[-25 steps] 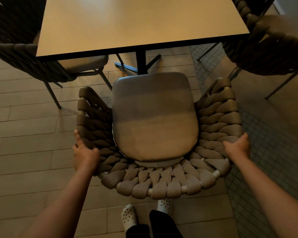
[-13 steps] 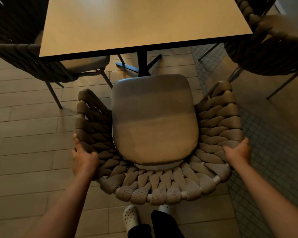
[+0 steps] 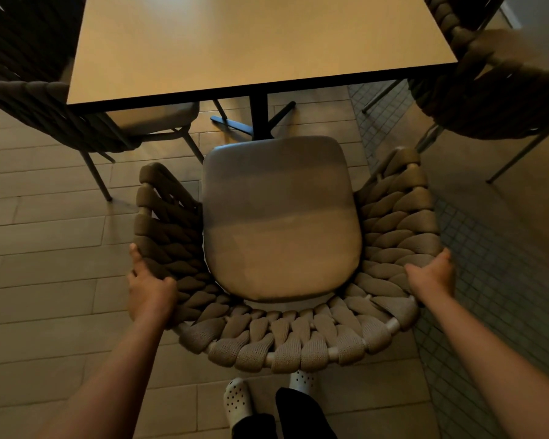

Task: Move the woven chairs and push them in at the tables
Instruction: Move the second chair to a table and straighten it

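A woven chair [image 3: 298, 343] with a thick braided brown back and a grey seat cushion [image 3: 281, 223] stands right below me, facing a square tan table [image 3: 254, 42]. The cushion's front edge sits just short of the table's near edge and its black pedestal [image 3: 258, 117]. My left hand [image 3: 149, 289] grips the left side of the chair's curved rim. On the right side of the rim, my right hand [image 3: 433, 277] holds the weave.
A second woven chair [image 3: 76, 122] is tucked at the table's left side, and a third [image 3: 495, 90] stands at the right. Wood-look floor planks lie left, a small-tile strip [image 3: 488, 280] right. My white clogs [image 3: 238, 400] show under the chair back.
The chair and both hands have shifted slightly back toward me and down in view; the gap between cushion and table edge has grown a little. The grips are unchanged.
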{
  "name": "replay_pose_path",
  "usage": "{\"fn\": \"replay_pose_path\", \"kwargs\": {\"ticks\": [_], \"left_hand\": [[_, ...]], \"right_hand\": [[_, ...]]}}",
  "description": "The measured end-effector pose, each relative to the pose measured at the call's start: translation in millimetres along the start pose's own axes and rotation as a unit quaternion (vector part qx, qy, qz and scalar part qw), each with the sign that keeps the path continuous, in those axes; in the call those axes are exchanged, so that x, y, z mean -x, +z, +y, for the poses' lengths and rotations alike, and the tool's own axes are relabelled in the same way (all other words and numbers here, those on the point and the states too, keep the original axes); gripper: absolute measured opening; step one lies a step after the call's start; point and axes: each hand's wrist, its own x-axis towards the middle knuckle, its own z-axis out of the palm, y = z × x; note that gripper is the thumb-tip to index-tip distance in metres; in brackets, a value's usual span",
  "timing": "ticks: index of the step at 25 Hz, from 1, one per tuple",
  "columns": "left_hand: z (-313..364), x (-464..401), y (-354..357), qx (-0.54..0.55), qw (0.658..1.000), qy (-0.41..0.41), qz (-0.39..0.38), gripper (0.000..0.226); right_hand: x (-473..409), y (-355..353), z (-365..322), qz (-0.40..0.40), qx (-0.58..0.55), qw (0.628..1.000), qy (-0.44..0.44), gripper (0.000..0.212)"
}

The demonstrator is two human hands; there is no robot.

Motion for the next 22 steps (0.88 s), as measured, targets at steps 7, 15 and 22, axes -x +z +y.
{"fn": "replay_pose_path", "kwargs": {"ticks": [7, 15, 22], "left_hand": [[2.8, 4.2, 5.0, 0.003, 1.000, 0.000, 0.005, 0.088], [1.5, 4.7, 6.1, 0.003, 1.000, 0.007, 0.016, 0.088], [-0.2, 3.6, 5.1, 0.014, 1.000, 0.010, 0.012, 0.089]], "right_hand": [[-11.3, -1.9, -3.4, -0.005, -0.001, 1.000, -0.005, 0.080], [-8.6, -2.7, -0.6, -0.008, -0.005, 1.000, -0.019, 0.080], [-6.5, -2.0, -0.9, -0.009, -0.011, 1.000, -0.014, 0.077]]}}
